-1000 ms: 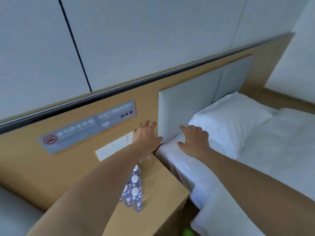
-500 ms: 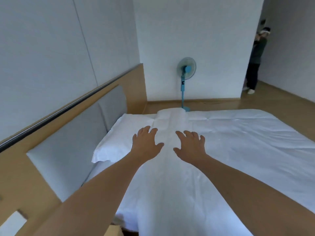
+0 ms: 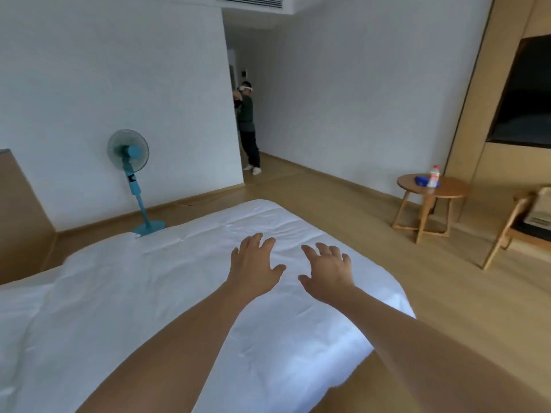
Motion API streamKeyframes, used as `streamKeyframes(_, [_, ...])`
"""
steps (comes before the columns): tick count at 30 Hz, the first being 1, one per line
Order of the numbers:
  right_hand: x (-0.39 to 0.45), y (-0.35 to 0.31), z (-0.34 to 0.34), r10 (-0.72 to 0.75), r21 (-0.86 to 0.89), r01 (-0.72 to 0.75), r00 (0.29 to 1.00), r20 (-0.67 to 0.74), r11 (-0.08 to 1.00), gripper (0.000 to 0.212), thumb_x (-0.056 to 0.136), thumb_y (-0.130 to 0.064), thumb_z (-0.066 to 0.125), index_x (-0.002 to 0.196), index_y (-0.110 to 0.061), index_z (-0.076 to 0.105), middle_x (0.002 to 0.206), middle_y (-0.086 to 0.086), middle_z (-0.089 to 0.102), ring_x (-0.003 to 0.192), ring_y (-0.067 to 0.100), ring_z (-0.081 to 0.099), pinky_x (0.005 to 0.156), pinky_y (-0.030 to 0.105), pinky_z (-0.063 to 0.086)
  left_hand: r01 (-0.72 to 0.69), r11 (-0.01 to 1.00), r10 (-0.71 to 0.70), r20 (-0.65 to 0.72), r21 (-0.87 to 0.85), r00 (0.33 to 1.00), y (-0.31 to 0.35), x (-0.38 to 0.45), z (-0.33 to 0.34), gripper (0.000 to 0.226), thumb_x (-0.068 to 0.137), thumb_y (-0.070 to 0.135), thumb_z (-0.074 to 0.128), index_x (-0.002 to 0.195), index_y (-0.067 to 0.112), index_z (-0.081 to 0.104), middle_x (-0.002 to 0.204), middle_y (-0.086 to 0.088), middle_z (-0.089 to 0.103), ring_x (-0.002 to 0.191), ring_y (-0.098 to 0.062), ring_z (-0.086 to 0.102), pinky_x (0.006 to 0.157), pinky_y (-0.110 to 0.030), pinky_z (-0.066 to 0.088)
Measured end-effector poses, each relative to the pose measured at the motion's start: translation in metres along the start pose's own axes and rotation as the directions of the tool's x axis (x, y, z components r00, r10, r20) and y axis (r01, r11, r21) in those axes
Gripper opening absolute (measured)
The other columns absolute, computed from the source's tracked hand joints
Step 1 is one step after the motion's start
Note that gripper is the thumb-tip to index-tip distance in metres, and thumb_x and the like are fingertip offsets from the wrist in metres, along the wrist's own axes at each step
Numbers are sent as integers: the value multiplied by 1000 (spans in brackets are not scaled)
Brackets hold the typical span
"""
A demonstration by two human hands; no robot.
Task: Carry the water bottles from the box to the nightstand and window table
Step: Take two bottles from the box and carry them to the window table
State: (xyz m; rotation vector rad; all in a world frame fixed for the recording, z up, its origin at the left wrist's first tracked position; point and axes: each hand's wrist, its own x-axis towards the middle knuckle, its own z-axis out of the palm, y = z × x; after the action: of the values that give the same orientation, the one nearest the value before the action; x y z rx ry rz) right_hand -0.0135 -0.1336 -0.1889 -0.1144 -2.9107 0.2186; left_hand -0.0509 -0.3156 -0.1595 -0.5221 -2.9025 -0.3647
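Both hands empty, fingers spread, palms down: left hand (image 3: 253,265) and right hand (image 3: 328,269) side by side, apart, held out above the bed (image 3: 134,308). Can't tell if they touch the sheet. Fan (image 3: 128,162) far left of the left hand, past the bed. Round surface (image 3: 432,190) far right of the right hand carries one bottle (image 3: 433,176) and a blue item (image 3: 420,180) just beside it. Chair (image 3: 524,222) right of that. Person (image 3: 248,126) in the doorway, farthest back.
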Motion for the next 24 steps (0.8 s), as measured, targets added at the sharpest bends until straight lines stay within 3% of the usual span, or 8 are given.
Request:
streamKeyframes(10, [14,224,-24,401,-2,-401,916,-14,916,73,94,-48,58,156,-32,25,156,5,35,139,32,35,110,47,33,-362,924,375,112,-121,920,204,144,90,70,93,53,63,153,26,40,165,-8,27,151,-29,24,118,-52,31])
streamKeyframes(24, [118,446,-65,743,-35,-755,651,-155,654,72,93,-46,61,156,-32,28,158,4,34,143,31,31,115,51,31,-678,677,727,113,-287,678,443,374,165,74,93,54,62,157,32,33,169,-4,20,155,-29,19,123,-53,27])
